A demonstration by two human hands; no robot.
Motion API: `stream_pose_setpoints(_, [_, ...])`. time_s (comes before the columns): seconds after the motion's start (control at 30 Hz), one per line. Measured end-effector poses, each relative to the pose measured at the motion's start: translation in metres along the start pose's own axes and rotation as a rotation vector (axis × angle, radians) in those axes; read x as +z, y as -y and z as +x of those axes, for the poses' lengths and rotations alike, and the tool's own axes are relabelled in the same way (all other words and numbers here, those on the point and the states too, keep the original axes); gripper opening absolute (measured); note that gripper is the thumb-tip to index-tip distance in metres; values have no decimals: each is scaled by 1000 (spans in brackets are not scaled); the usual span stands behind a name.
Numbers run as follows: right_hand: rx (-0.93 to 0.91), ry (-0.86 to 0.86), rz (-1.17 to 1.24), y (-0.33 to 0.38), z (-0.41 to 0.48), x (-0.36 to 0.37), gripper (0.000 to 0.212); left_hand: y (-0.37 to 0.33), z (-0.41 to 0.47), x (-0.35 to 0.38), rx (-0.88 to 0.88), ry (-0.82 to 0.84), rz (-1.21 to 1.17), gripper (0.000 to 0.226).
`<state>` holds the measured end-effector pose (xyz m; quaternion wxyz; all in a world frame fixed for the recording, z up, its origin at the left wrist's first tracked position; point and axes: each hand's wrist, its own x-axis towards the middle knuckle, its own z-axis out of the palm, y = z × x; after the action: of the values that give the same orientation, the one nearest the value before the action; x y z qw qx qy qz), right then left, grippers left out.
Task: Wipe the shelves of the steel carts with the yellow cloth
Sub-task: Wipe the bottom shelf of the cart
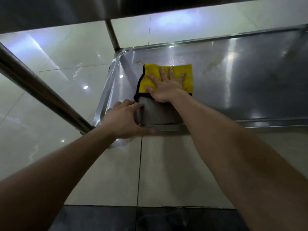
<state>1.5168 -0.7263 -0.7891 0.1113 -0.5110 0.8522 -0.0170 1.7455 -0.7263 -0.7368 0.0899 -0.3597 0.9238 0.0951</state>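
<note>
Cloth: my yellow cloth lies flat on the bottom shelf of the steel cart, at its left end. It has a black hem, and a grey flap of it folds toward me.
Right hand: my right hand presses down on the yellow part, palm flat, fingers spread wide and straight, gripping nothing.
Left hand: my left hand rests just left of the grey flap. Its fingers are loosely extended with the tips touching the flap's edge, and the thumb lies along the front rim. The hand is a little blurred, but I see no pinch.
Edges near the cloth: the grey flap reaches the front rim. The raised left rim stands near the cloth's black hem, with a narrow strip of bare steel between them. The back rim is well beyond the cloth.
Open room: to the right of the cloth the shelf runs on as bare steel out of view.
Marks: a small brownish spot sits just beyond the cloth's far left corner, and a pale smear lies to its right.
Uprights: one post rises from the corner beyond the cloth, another post from the corner beside my left hand.
Above: the upper shelf overhangs the cloth.
Floor: glossy pale tiles lie on my side of the cloth, then a dark strip.
</note>
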Motion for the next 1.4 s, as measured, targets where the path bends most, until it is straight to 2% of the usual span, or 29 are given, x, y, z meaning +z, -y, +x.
stream_pose_setpoints(0.2, [-80, -23, -5, 17, -31, 9, 72, -3, -1, -2, 11, -33, -13, 136])
stream_pose_setpoints(0.4, [-84, -37, -6, -32, -113, 26, 67, -6, -5, -6, 25, 19, 22, 128])
stream_pose_setpoints(0.53, [19, 133, -76, -76, -157, -8, 72, -12, -9, -12, 26, 51, 45, 129])
stream_pose_setpoints(0.7, [-207, 217, -251, -112, -182, -59, 70, -30, -2, -24, 31, 62, 79, 129])
stream_pose_setpoints(0.8, [-156, 146, -228, -132, -187, -55, 66, -50, 1, -31, 45, 101, -13, 130])
stream_pose_setpoints(0.9, [-121, 44, -88, -117, -171, -25, 65, -68, 1, -27, 70, 120, -28, 123])
stream_pose_setpoints(1.0, [-91, 43, 5, -104, -154, -3, 66, -83, 7, -22, 100, 106, -46, 118])
stream_pose_setpoints(1.2, [-93, 29, 40, -170, -156, -7, 72, -128, 24, -23, 95, 91, -176, 146])
stream_pose_setpoints(1.4, [204, 35, 73, -298, -182, -23, 73, -179, 46, -17, 113, 76, -169, 171])
